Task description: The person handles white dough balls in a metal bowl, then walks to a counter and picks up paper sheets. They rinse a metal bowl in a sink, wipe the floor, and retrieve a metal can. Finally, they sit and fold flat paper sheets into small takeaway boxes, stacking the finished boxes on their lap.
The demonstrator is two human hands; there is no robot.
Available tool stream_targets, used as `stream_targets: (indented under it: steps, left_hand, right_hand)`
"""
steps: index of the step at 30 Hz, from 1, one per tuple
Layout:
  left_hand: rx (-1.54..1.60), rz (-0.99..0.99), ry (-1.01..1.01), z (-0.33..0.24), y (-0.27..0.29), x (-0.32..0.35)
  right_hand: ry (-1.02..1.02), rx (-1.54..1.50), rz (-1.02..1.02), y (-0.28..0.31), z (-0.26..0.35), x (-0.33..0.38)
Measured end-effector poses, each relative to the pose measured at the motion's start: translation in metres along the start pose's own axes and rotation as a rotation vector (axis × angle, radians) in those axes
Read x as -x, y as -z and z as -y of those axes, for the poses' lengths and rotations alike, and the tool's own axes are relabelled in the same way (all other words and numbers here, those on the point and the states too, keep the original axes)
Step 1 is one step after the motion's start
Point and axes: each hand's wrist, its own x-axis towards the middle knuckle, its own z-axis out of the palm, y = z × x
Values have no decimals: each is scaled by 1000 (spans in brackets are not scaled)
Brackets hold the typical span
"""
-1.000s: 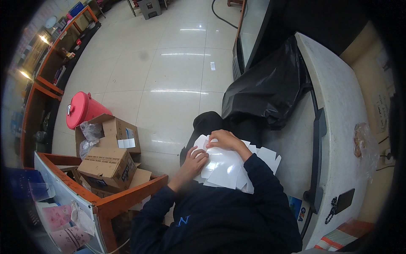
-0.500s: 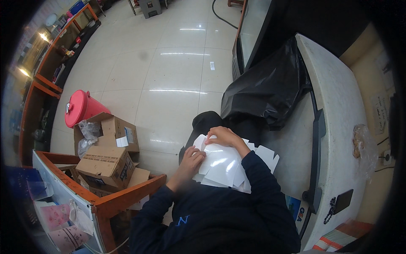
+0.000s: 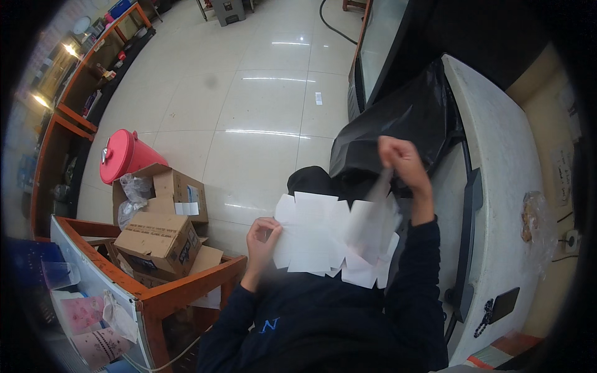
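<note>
White die-cut paperboard sheets (image 3: 311,233) with notched edges lie flat across my lap, several of them overlapping. At the left edge of the nearest sheet, my left hand (image 3: 262,244) pinches the paperboard between thumb and fingers. My right hand (image 3: 403,163) is raised beyond the sheets on the right, its fingers closed on a thin pale sheet (image 3: 371,221). That sheet slants down from the hand toward the right part of the stack and is smeared by motion, so its kind is unclear.
Cardboard boxes (image 3: 155,242) and a pink lidded bucket (image 3: 124,155) stand at left, by an orange-framed table (image 3: 193,283). A black plastic cover (image 3: 385,130) drapes at far right, beside a white chest-like unit (image 3: 504,143) carrying a phone-like dark slab (image 3: 504,304).
My right hand has lifted away to the right and upward with the thin pale sheet. My left hand has shifted left and down, to the paperboard's left edge. The glossy surface now looks matte.
</note>
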Motion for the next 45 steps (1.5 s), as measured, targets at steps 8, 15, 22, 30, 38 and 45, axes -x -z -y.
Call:
stream_targets:
  steps: [8, 15, 22, 30, 38, 45]
  left_hand:
    - [-51, 93, -109, -45, -16, -9]
    - [-435, 123, -537, -89, -39, -4]
    - [221, -8, 99, -77, -48, 2]
    - [847, 265, 763, -86, -52, 5]
    - [806, 449, 808, -97, -53, 8]
    - [650, 509, 808, -93, -60, 13]
  right_hand:
    - [-112, -52, 450, -36, 61, 24]
    - [34, 531, 489, -99, 59, 3]
    - [31, 393, 270, -97, 60, 15]
    - [240, 423, 197, -94, 60, 36]
    - [456, 462, 211, -89, 81, 47]
    - [544, 532, 285, -85, 90, 60]
